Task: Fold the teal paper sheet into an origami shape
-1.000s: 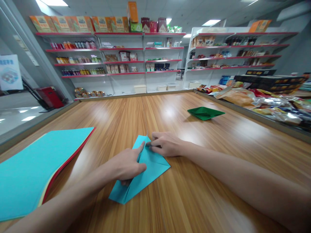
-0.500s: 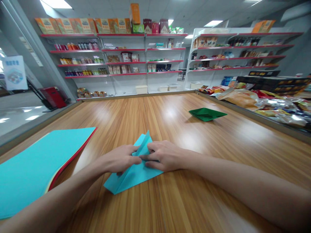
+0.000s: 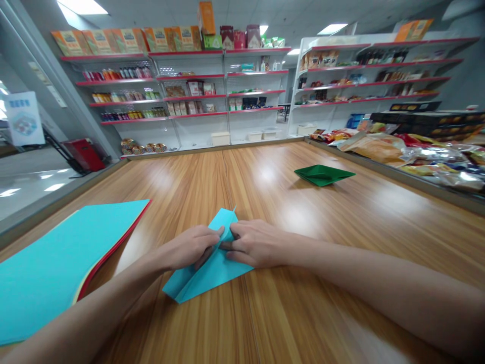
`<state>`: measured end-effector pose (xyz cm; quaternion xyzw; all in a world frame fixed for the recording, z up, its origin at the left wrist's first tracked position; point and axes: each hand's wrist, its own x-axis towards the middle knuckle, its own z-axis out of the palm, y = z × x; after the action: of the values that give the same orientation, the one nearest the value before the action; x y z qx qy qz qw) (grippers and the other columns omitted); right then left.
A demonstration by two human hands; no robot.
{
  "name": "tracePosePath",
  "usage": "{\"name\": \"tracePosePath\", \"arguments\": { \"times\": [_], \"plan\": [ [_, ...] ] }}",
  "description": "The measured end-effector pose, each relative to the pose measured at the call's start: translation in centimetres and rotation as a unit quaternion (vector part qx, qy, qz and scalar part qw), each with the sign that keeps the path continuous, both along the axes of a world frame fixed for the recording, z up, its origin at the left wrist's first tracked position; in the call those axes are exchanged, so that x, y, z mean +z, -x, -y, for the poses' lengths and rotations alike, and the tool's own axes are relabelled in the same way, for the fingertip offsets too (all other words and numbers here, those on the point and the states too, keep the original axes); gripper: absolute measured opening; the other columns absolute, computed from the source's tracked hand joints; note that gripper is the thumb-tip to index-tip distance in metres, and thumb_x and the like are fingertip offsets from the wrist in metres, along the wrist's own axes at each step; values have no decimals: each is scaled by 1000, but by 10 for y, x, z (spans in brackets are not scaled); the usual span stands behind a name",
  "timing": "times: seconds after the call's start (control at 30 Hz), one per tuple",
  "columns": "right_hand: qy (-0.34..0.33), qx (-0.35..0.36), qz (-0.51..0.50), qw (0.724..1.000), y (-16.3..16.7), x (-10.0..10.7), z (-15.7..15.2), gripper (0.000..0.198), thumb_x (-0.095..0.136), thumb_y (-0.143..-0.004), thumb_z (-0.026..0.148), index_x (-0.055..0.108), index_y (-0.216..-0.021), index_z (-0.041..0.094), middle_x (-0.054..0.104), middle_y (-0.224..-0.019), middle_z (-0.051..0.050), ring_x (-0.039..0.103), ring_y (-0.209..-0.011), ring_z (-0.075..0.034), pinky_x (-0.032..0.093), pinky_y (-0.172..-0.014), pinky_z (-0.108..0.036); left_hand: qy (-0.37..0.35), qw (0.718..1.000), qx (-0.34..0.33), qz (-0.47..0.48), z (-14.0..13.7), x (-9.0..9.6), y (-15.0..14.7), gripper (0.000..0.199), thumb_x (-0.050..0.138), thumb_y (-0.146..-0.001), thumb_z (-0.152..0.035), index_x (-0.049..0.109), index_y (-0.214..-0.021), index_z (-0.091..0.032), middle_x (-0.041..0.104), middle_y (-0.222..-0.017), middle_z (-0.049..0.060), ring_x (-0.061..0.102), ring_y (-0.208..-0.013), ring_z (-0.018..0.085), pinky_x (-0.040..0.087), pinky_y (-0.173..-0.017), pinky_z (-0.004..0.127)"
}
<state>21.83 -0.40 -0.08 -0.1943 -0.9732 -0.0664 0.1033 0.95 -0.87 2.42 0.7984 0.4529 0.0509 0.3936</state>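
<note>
A folded sheet of light blue paper (image 3: 215, 268) lies on the wooden table in front of me, with a crease standing up along its length. My left hand (image 3: 195, 245) pinches the raised fold between thumb and fingers, from the left. From the other side my right hand (image 3: 255, 242) presses against the same fold, its fingers curled and its fingertips partly hidden by the paper. Both hands touch near the middle of the sheet. Farther back on the right rests a folded green paper boat (image 3: 324, 174), apart from both hands.
A stack of coloured paper sheets (image 3: 71, 253), blue on top, lies at the left. The wooden table (image 3: 303, 308) has a raised rim. Packaged snacks (image 3: 401, 149) and black boxes (image 3: 428, 124) sit beyond its right edge. Stocked shelves (image 3: 195, 96) stand behind.
My left thumb has moved up and forward onto the raised fold. The upright flap has been lowered and leans to the right. My right hand has barely shifted.
</note>
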Motion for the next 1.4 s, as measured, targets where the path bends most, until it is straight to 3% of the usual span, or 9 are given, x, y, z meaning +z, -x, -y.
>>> {"name": "tracePosePath", "arguments": {
  "times": [0.1,0.27,0.37,0.53,0.7,0.9,1.07,1.23,1.4],
  "plan": [
    [14,-4,-18,1000,-2,-2,-2,31,43,-92,37,69,-97,21,58,-78,-6,50,-74,-18,36,-60,-29,-85,993,-23,-78,5,3,-2,35,32,-89,-33,62,-85,-15,65,-71,5,58,-67,17,41,-63,25],
    [165,12,-132,977,-5,-11,-19,24,53,-81,22,63,-60,15,56,-67,-1,50,-64,-11,37,-60,-24,-193,949,-61,-242,21,8,-8,50,27,-90,-31,42,-134,-12,69,-94,18,65,-78,30,42,-63,34],
    [235,-127,-270,925,-3,-15,-31,23,46,-77,13,56,-57,14,52,-55,2,47,-52,-10,34,-49,-22,-209,927,-67,-304,36,8,-15,59,34,-85,-25,30,-142,-9,69,-88,19,66,-72,33,41,-56,34],
    [-6,-239,-395,887,5,-2,-28,14,51,-78,15,63,-72,13,60,-73,-7,55,-76,-20,43,-71,-33,-225,919,-51,-321,51,2,-20,70,42,-74,-11,27,-142,-3,68,-86,19,65,-74,33,46,-60,38],
    [39,-70,-223,972,23,-3,-2,34,43,-89,22,57,-119,14,56,-124,-13,48,-117,-24,39,-98,-41,-340,897,-90,-267,35,-13,-7,48,42,-80,-13,49,-127,-5,58,-109,22,56,-99,32,46,-83,44],
    [180,-155,-45,970,38,-14,13,68,29,-94,48,23,-144,2,22,-150,-20,21,-139,-27,20,-113,-44,-394,880,-66,-257,30,-15,3,42,39,-83,-10,50,-123,-6,52,-118,19,50,-107,29,44,-92,43],
    [141,-180,-55,972,35,-6,11,51,26,-97,38,42,-136,9,38,-143,-16,32,-133,-27,24,-109,-44,-312,893,2,-323,42,2,0,36,47,-74,-13,59,-107,-7,55,-104,20,53,-96,33,49,-76,46],
    [88,-236,-49,967,34,8,14,27,45,-90,32,62,-103,15,58,-111,-15,52,-106,-28,39,-89,-43,-337,896,-8,-288,28,-4,4,31,38,-90,-23,55,-115,-12,53,-104,16,54,-94,29,48,-77,44],
    [195,-254,-15,947,25,21,9,34,63,-76,40,59,-98,15,63,-91,-10,60,-83,-25,42,-67,-31,-345,906,-43,-244,15,-14,8,32,43,-92,-38,51,-117,-20,51,-102,10,56,-86,24,48,-71,38]
  ]
}}
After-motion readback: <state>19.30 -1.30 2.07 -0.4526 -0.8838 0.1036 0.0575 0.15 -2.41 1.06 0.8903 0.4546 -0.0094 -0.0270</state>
